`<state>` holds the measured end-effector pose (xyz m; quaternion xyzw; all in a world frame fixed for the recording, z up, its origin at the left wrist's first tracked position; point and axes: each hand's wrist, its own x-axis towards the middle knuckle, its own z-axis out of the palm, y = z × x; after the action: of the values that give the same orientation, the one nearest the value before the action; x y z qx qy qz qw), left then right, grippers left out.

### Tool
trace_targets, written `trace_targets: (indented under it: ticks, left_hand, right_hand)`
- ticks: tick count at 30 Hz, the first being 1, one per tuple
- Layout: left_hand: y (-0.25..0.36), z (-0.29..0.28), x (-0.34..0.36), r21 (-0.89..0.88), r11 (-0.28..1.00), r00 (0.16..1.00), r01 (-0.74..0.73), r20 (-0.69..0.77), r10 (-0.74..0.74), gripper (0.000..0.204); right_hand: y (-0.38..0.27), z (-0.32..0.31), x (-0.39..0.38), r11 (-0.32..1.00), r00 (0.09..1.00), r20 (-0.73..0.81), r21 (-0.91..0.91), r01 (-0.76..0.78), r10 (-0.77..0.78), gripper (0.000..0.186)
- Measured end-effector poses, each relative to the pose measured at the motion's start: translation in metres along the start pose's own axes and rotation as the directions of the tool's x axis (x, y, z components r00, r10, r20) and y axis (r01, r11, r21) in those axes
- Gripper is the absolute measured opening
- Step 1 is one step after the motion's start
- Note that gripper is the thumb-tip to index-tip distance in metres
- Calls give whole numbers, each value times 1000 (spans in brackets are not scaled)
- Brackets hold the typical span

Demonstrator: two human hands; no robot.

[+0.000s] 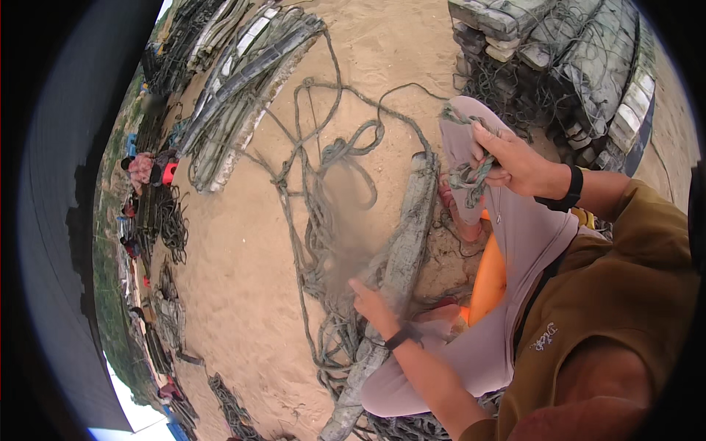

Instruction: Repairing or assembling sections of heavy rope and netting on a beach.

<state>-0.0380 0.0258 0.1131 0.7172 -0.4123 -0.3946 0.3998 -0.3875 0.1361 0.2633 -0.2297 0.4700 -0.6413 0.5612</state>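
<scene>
My right hand (500,154) is closed on a twisted green rope (471,184) above my bent knee. My left hand (371,305) is lower, its index finger out and apparently holding nothing, beside a weathered grey float beam (415,198) and a loose tangle of rope (312,235) on the sand (235,294). A hazy patch blurs part of the rope and the area round that hand. An orange float (491,275) lies under my legs.
Bundles of weathered beams with cords stand at top left (250,81) and top right (588,81). Along the left are rope piles (173,228), a red container (169,173) and another person in pink (140,173). A dark sheet fills the far left edge.
</scene>
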Motion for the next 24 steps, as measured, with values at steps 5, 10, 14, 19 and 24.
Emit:
trace_targets:
  ticks: [5,10,14,19,24]
  left_hand:
    - [14,-7,7,125,990,998,63,-35,-59,65]
    - [-18,-18,8,186,980,977,-70,-184,105,75]
    - [-3,-24,-5,288,942,980,174,46,-196,69]
    - [-52,-75,54,642,759,994,111,-66,-90,82]
    - [-27,-33,-24,333,933,983,-138,160,88,71]
  right_hand:
    - [-74,-107,-36,975,955,-202,-18,220,-219,45]
    - [-120,-212,-142,826,931,-364,-528,-199,-8,54]
    - [-83,-293,-238,572,761,-590,-539,-619,268,54]
    - [104,-344,-236,526,717,-643,-525,-669,269,50]
    - [208,-322,-275,-35,868,-436,-897,-441,239,27]
